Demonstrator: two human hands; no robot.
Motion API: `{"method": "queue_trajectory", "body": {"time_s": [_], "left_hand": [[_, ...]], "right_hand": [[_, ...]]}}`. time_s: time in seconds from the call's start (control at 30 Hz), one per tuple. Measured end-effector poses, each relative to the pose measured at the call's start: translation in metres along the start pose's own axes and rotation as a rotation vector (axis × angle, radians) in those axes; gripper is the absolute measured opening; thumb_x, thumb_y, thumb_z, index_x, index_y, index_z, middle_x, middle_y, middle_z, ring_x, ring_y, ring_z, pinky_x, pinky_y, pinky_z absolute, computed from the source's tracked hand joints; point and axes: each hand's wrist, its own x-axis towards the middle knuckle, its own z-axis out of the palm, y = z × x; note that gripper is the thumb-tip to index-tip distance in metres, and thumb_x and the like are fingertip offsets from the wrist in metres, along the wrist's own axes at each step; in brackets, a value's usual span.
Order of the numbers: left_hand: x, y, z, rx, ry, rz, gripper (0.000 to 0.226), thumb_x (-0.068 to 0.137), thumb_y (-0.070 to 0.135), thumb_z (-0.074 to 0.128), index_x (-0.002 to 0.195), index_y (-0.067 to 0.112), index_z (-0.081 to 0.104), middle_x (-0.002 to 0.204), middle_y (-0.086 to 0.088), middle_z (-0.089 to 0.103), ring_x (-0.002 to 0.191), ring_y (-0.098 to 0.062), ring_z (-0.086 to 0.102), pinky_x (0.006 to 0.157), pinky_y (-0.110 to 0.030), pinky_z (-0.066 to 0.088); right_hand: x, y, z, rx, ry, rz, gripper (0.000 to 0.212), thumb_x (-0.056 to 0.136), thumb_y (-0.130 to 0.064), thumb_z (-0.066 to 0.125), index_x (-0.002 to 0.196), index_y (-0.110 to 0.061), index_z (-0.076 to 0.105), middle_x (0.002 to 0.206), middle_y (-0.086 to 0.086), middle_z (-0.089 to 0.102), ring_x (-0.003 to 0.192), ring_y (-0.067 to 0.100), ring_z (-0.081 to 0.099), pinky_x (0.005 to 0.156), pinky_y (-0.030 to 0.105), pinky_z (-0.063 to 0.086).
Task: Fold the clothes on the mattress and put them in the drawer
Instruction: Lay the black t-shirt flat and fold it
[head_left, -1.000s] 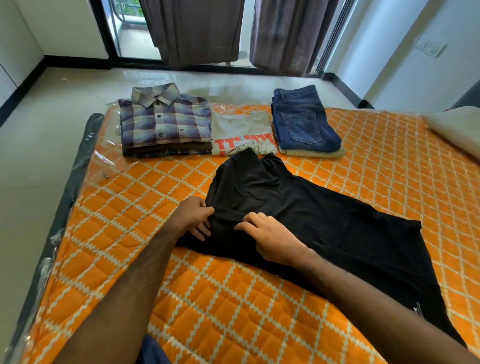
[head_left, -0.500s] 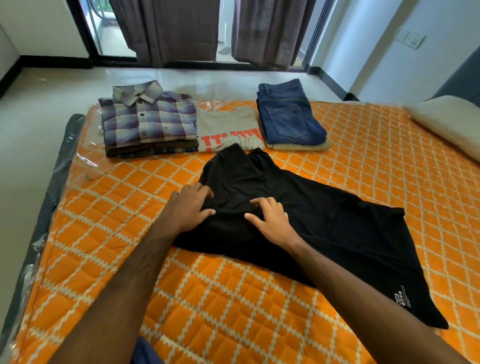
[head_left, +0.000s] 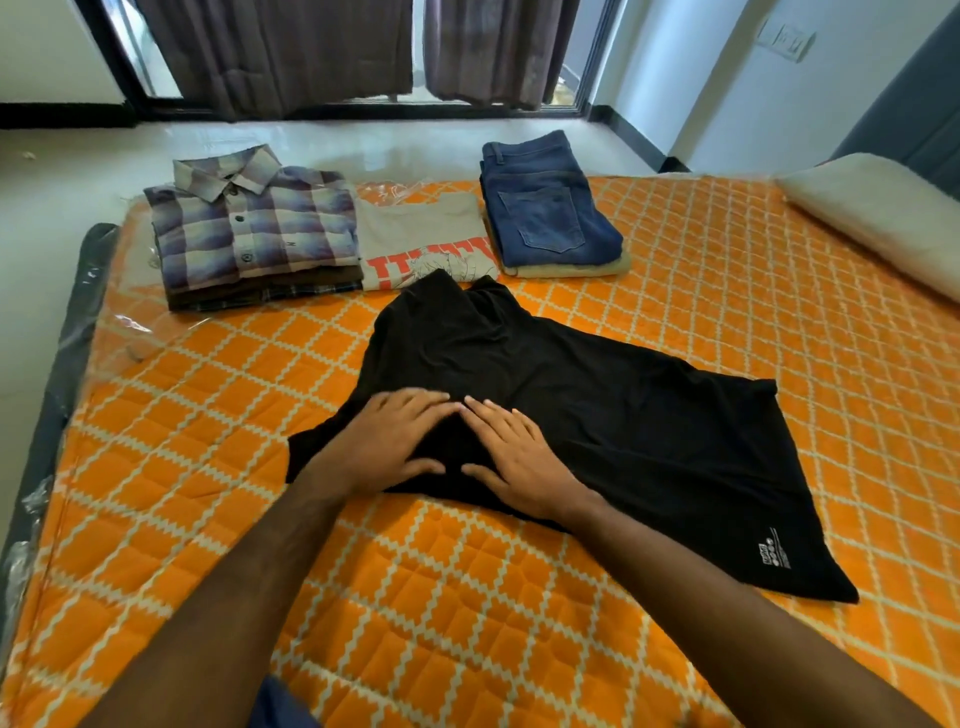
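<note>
Since the earlier frames, both hands are lying flatter: the pinching of the cloth is giving way to spread palms, and the near left flap of the black garment (head_left: 545, 415) is now lying out on the quilt.

Item, in work: I am pressing the left hand (head_left: 387, 444) and right hand (head_left: 514, 457) side by side on the black garment, fingers (head_left: 415, 402) straight and relaxed, gripping nothing, smoothing only. It is lying unfolded across the middle of the mattress (head_left: 467, 597), its printed hem trailing toward the near right edge.

Items, folded, lining the far edge:
- plaid shirt (head_left: 249, 228), topping a stack of darker shirts at the far left corner;
- grey printed tee (head_left: 426, 244), just beside that stack, its near edge touching the black garment;
- blue jeans (head_left: 545, 208), sitting on a folded beige piece (head_left: 571, 267).

Item, other: pillow (head_left: 878, 218), lying along the right edge.

Progress, as I am judging it: most of the folding is looking finished, one garment is remaining, and nothing is stowed yet. No drawer is showing in view, so all the putting away is still waiting.
</note>
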Motion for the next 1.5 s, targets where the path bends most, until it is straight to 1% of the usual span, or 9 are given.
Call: {"method": "queue_trajectory", "body": {"time_s": [0.13,0.27,0.47,0.57,0.77,1.1,1.3,1.4,1.5], "left_hand": [[-0.006,0.010,0.026,0.071,-0.072,0.015,0.079,0.095,0.074,0.017,0.161,0.031,0.004,0.168,0.004,0.005,0.155,-0.019,0.010,0.122,-0.047,0.000],[-0.010,0.029,0.009,0.228,-0.084,0.129,0.084,0.094,0.072,0.034,0.159,0.019,0.023,0.165,-0.003,0.019,0.153,-0.021,0.018,0.120,-0.055,0.007],[-0.012,0.063,0.020,0.331,-0.166,0.018,0.077,0.101,0.016,0.038,0.156,0.018,-0.017,0.166,-0.008,-0.013,0.154,-0.027,-0.004,0.116,-0.043,-0.020],[-0.013,0.061,0.014,0.294,-0.160,-0.081,0.100,0.086,0.003,0.062,0.157,0.022,-0.006,0.167,-0.009,-0.001,0.153,-0.035,0.014,0.121,-0.052,0.006],[-0.007,0.087,-0.001,0.287,-0.458,-0.322,0.105,0.101,0.027,0.055,0.142,0.040,-0.041,0.149,0.001,-0.048,0.151,-0.045,-0.011,0.106,-0.077,0.027],[-0.050,0.114,0.000,0.371,-0.742,-0.323,0.091,0.098,-0.005,0.030,0.141,0.034,-0.039,0.157,-0.016,-0.037,0.149,-0.052,-0.003,0.115,-0.059,0.031],[-0.038,0.152,-0.039,0.343,-1.067,-0.407,0.113,0.091,0.012,0.064,0.153,0.031,-0.029,0.163,-0.022,-0.018,0.135,-0.037,0.048,0.103,-0.039,0.049],[-0.002,0.156,-0.072,0.231,-1.081,-0.348,0.084,0.085,0.018,0.060,0.159,0.015,0.019,0.155,-0.018,0.040,0.131,-0.030,0.053,0.103,-0.036,0.048],[0.036,0.169,-0.082,0.346,-0.730,-0.111,0.041,0.094,0.019,0.047,0.134,0.014,0.055,0.138,-0.007,0.056,0.122,-0.026,0.058,0.093,-0.037,0.050]], "right_hand": [[-0.055,0.047,-0.007,-0.048,-0.038,0.165,0.080,0.102,-0.066,0.029,0.163,-0.027,-0.006,0.170,-0.012,-0.010,0.155,0.006,-0.013,0.128,0.045,0.001],[-0.127,0.075,-0.024,-0.197,-0.161,0.045,0.082,0.102,-0.065,0.033,0.163,-0.028,-0.008,0.170,-0.006,-0.015,0.155,0.010,-0.019,0.126,0.043,-0.012],[-0.197,0.109,-0.049,-0.340,-0.289,0.081,0.080,0.095,-0.036,0.030,0.162,-0.023,-0.013,0.169,0.003,-0.019,0.155,0.021,-0.020,0.127,0.050,-0.004],[-0.209,0.110,-0.052,-0.286,-0.275,0.297,0.075,0.102,-0.025,0.028,0.159,-0.027,-0.021,0.167,0.003,-0.027,0.154,0.030,-0.022,0.122,0.067,0.004],[-0.216,0.096,-0.052,-0.122,-0.343,0.735,0.090,0.103,-0.002,0.044,0.159,-0.033,-0.020,0.163,0.017,-0.030,0.147,0.055,-0.021,0.108,0.083,0.008],[-0.250,0.094,-0.060,-0.067,-0.557,0.750,0.095,0.101,-0.001,0.047,0.157,-0.033,-0.023,0.159,0.018,-0.039,0.148,0.055,-0.018,0.110,0.080,0.021],[-0.247,0.085,-0.076,-0.081,-0.802,0.751,0.104,0.098,-0.014,0.057,0.156,-0.031,-0.027,0.159,0.021,-0.037,0.149,0.057,-0.004,0.119,0.063,0.024],[-0.232,0.100,-0.108,0.022,-0.785,0.702,0.088,0.090,-0.009,0.055,0.163,-0.023,0.007,0.167,0.020,0.009,0.146,0.043,0.030,0.111,0.046,0.039],[-0.208,0.118,-0.116,0.009,-0.381,0.655,0.053,0.096,-0.020,0.048,0.149,-0.018,0.042,0.152,0.012,0.043,0.136,0.035,0.044,0.110,0.050,0.040]]}}
